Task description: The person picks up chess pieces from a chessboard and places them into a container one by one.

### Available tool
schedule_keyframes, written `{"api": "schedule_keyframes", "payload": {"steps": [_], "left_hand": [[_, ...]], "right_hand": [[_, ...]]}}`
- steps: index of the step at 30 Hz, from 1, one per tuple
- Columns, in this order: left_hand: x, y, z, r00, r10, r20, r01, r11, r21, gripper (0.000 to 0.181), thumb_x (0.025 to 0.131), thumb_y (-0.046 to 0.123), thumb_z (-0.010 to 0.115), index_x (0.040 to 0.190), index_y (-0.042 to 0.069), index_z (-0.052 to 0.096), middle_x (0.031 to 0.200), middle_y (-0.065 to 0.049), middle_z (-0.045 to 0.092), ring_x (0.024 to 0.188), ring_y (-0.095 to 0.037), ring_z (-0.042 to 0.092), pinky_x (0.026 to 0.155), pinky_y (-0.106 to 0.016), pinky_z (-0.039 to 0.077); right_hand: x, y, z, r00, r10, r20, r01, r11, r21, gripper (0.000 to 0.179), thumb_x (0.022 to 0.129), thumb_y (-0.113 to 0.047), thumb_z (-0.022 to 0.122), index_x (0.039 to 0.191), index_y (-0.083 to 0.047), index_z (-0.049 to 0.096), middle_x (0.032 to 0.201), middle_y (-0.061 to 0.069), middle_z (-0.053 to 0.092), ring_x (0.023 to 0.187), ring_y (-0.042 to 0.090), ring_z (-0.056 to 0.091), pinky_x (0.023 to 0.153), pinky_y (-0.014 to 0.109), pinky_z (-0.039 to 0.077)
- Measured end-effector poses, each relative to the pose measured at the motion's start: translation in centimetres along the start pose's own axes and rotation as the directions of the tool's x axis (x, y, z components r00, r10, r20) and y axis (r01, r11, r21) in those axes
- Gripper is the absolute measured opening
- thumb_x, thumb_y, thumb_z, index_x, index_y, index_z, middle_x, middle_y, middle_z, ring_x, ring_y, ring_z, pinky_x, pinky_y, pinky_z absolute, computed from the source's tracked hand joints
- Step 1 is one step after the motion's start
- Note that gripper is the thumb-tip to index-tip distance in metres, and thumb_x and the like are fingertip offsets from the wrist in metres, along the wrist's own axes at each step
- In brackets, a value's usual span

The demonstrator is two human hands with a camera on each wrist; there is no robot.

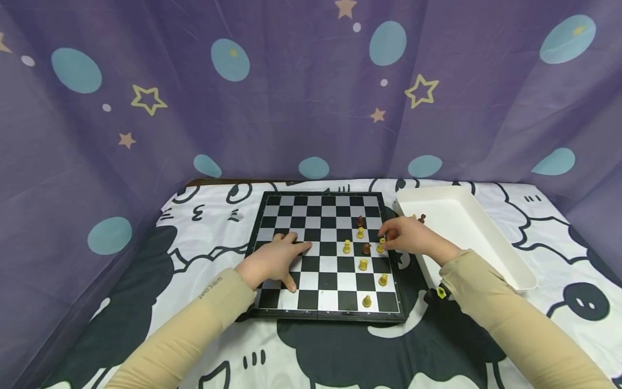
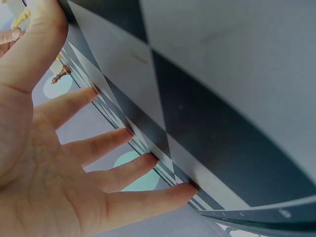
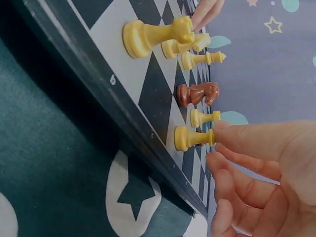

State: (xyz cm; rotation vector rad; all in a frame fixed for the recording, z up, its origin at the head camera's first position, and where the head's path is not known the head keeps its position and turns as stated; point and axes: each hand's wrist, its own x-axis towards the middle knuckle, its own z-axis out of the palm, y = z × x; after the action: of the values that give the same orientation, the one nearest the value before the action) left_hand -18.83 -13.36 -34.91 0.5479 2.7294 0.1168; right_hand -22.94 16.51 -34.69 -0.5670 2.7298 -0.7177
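My left hand (image 1: 274, 260) spreads its fingers on the left part of the chessboard (image 1: 328, 282), fingertips touching the squares. At the board's right edge my right hand (image 1: 409, 235) pinches the head of a yellow chess piece (image 3: 184, 138) between thumb and fingers; the piece stands upright, its top partly hidden. Beside it is a brown knight (image 3: 193, 94). Other yellow pieces stand nearby, among them a yellow rook (image 3: 153, 37) in the right wrist view and a yellow piece (image 1: 346, 246) left of the knight. A second brown piece (image 1: 360, 221) stands farther back.
A white tray (image 1: 502, 254) lies right of the board, with a brown chess piece (image 1: 421, 218) showing in it behind my right hand. A black-and-white patterned cloth (image 1: 340, 351) covers the table. A purple curtain (image 1: 272, 124) hangs behind.
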Motion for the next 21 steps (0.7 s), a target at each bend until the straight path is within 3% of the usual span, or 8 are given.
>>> {"api": "schedule_keyframes", "payload": {"steps": [11,21], "left_hand": [[-0.06,0.06,-0.21,1.000,-0.005,-0.002,0.005,1.000,-0.008,0.102,0.056,0.032,0.090,0.145,0.021,0.041,0.149,-0.016,0.032,0.132,-0.040,0.032,0.099,-0.052,0.043],[-0.25,0.21,-0.08,1.000,-0.006,-0.003,0.006,1.000,-0.020,0.101,0.056,0.032,0.090,0.144,0.021,0.042,0.148,-0.016,0.033,0.131,-0.039,0.033,0.099,-0.051,0.043]], "right_hand": [[0.11,-0.21,0.21,1.000,-0.028,-0.005,0.028,1.000,0.004,0.020,0.083,-0.005,0.067,0.103,0.000,0.069,0.069,0.003,0.058,0.060,0.013,0.046,0.054,0.025,0.039],[-0.10,-0.34,0.29,1.000,-0.011,-0.003,0.011,0.999,0.035,0.018,0.084,-0.005,0.066,0.101,-0.001,0.069,0.074,0.004,0.063,0.062,0.013,0.049,0.055,0.026,0.041]]}}
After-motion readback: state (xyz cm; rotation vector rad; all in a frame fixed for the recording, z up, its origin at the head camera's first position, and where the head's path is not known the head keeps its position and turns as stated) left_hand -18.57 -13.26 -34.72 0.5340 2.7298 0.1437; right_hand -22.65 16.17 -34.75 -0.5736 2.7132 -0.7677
